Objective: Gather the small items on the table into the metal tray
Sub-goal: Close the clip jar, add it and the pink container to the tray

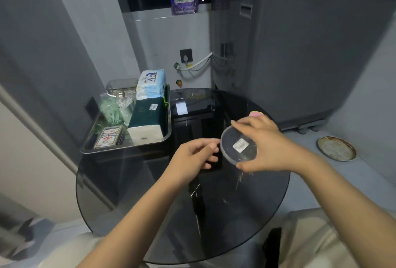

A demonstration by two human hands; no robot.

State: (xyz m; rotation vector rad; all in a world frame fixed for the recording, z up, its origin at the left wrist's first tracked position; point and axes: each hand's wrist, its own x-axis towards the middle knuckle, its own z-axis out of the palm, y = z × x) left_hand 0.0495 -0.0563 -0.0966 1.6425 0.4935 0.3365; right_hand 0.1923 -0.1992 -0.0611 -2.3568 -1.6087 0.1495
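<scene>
The right hand (265,145) holds a round clear container (238,146), thumb under its lower edge and fingers curled over the top edge, so the flat face with a white label turns to the camera. It is lifted above the glass table (150,214). Just to the left of this hand, the left hand (194,157) hovers with loosely curled fingers, its fingertips almost at the rim of the container; it holds nothing, and I cannot tell if it touches.

Just behind the right hand, a pink and yellow item (256,114) lies on the table, partly hidden by the fingers.

Farther away, to the left of both hands, stands the metal tray (128,149). It already carries a card box (108,137), a tissue pack (147,122), green rubber bands (111,110) and other things.

It seems the step in hand is carrying the container to the tray. The next move calls for going left and forward, and finding a free spot, because the tray is quite crowded.
</scene>
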